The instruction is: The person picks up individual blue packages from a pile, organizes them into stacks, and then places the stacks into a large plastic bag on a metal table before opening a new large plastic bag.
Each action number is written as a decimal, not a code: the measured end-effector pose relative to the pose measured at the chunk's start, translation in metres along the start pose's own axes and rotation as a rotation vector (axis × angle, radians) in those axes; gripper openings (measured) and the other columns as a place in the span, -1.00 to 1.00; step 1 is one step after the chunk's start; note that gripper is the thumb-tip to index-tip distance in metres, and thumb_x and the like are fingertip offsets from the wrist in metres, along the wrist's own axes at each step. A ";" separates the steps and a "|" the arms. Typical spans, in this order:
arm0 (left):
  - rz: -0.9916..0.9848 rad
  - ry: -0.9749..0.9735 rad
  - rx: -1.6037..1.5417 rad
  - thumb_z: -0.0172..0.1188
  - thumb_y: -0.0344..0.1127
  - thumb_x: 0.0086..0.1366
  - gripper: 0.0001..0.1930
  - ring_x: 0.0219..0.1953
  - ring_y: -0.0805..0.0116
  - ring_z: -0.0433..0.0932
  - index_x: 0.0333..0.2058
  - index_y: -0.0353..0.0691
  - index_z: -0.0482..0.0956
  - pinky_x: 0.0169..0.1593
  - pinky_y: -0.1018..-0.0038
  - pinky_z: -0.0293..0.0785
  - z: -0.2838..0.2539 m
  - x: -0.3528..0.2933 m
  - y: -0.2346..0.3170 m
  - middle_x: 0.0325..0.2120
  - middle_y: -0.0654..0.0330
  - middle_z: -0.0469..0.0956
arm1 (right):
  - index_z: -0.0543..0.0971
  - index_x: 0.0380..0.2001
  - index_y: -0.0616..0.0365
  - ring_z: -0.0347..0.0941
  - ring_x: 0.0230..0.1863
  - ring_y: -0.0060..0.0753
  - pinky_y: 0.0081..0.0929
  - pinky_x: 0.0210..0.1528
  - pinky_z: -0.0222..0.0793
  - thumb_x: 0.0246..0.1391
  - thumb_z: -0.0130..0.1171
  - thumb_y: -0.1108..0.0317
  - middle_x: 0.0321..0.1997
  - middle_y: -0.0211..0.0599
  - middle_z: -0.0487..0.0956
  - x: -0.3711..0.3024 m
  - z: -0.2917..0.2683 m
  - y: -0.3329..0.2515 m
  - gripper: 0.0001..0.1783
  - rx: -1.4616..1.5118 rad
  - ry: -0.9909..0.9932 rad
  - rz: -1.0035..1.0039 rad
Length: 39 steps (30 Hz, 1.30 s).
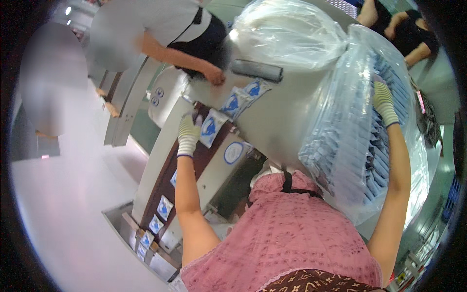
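My left hand (188, 135), in a striped knit glove, is over the brown conveyor belt (160, 187). Its fingers are stretched out beside a white-and-blue packet (212, 128) at the belt's far end, close to its left edge. Whether they touch it, I cannot tell. Far to the right, my right hand (384, 100) wears a matching glove. It lies flat along a long row of light-blue packets (389, 146) standing tightly together in a large clear plastic bag (335, 131). Its fingertips, partly blurred, rest against the packets.
Two more packets (241, 100) lie on the table (272, 117) past the belt, near a grey roll (257, 70). Several packets (164, 208) sit lower on the belt. Another clear bag (287, 34) bulges at the back. A co-worker's hand (214, 75) hangs beside the table.
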<state>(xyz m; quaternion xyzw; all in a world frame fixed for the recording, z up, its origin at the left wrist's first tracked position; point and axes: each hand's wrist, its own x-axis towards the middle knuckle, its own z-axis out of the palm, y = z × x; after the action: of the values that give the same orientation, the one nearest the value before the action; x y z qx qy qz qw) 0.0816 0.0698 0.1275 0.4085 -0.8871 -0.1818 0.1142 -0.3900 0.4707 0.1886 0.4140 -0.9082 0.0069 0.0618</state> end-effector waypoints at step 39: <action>0.272 -0.714 -0.458 0.31 -0.16 -0.19 -0.47 -0.19 0.18 0.48 -0.19 -0.27 0.46 -0.06 0.38 0.40 0.163 0.042 0.154 -0.19 0.06 0.48 | 0.37 -0.12 0.25 0.32 -0.11 0.01 -0.17 0.00 0.20 -0.14 -0.03 0.38 -0.17 0.03 0.43 -0.010 0.028 0.054 -0.58 -0.074 -0.259 0.177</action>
<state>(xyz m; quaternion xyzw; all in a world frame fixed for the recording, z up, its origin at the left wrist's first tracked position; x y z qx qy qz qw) -0.1075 0.1675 0.0452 0.1639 -0.8535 -0.4867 -0.0887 -0.4271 0.5125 0.1617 0.3271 -0.9411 -0.0746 -0.0414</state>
